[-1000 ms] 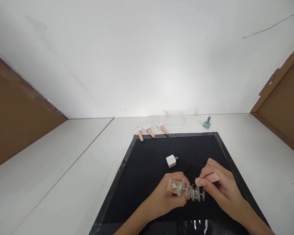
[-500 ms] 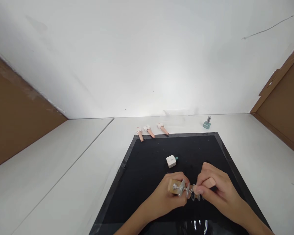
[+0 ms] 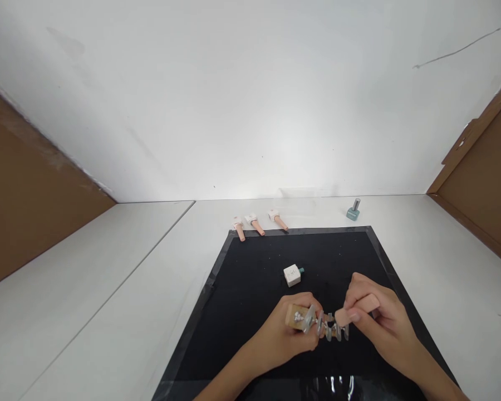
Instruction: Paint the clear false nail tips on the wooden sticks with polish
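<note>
My left hand (image 3: 287, 328) is closed round a small wooden nail stand (image 3: 294, 315). Several greyish, glossy false nails (image 3: 329, 331) sit in a row along it on silvery mounts. In my right hand (image 3: 382, 314), thumb and fingers pinch a pink nail polish cap (image 3: 367, 303), held slanted just over the right end of the row. Any brush under the cap is hidden or too small to make out. Beyond my hands, a white square nail polish bottle (image 3: 291, 275) with a teal neck lies tilted on the black mat (image 3: 250, 301).
Along the mat's far edge lie white bottles with pink caps, one at the left (image 3: 239, 229), one in the middle (image 3: 255, 224) and one at the right (image 3: 279, 220). A teal bottle with a silvery cap (image 3: 353, 210) stands farther right. Brown cardboard panels (image 3: 484, 167) flank the white table.
My right hand dipped left over the false nails with the pink cap, then drew back right and slightly up. My left hand and the stand have barely moved.
</note>
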A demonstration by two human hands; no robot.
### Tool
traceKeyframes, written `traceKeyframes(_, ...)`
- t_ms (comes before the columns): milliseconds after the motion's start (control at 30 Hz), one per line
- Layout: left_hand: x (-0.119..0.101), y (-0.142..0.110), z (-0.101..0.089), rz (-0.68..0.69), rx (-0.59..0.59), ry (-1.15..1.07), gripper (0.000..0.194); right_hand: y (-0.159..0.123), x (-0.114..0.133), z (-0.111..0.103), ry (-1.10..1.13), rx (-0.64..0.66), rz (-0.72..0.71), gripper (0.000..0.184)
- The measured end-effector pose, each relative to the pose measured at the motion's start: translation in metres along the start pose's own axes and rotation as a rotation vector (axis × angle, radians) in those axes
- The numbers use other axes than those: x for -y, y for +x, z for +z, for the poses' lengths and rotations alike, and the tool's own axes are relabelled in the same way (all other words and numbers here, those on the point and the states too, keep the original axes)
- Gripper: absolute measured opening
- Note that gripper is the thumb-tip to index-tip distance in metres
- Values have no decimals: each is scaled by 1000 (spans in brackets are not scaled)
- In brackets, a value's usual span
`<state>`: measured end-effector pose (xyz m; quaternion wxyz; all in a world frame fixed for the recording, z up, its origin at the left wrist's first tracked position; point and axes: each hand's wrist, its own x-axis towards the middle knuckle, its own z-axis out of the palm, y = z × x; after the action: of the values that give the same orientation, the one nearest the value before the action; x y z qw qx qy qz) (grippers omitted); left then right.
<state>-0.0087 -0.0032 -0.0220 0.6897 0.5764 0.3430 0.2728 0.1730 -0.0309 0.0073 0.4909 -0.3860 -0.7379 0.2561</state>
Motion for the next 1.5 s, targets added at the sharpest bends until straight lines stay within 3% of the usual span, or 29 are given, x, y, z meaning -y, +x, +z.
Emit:
traceKeyframes(167, -1, 1, 0, 29, 10, 33, 14, 5, 4, 1, 34, 80, -30, 32)
traceKeyframes(333, 3, 0, 0, 46, 12, 77, 16, 1, 0, 2, -46, 15, -19, 26)
traceKeyframes(467, 3, -1, -1, 4, 15, 14, 15, -2, -2, 1, 70, -54, -16, 25)
traceKeyframes(600, 1, -1, -1, -15, -3, -4, 13, 1, 2, 1, 150, 9, -5, 31)
traceKeyframes(867, -3, 1, 1, 14, 1, -11, 11, 7, 6, -1, -42, 79, -98, 27)
traceKeyframes(1167, 2, 0, -1, 68, -21, 129, 16, 5, 3, 0, -124, 33, -100, 25)
traceKeyframes(1367, 1, -2, -1, 18, -9, 23, 13, 3, 2, 3, -134, -31, -77, 23)
traceKeyframes(1500, 0, -3, -2, -3, 27, -138, 20, 1, 1, 5, -21, -173, -30, 23)
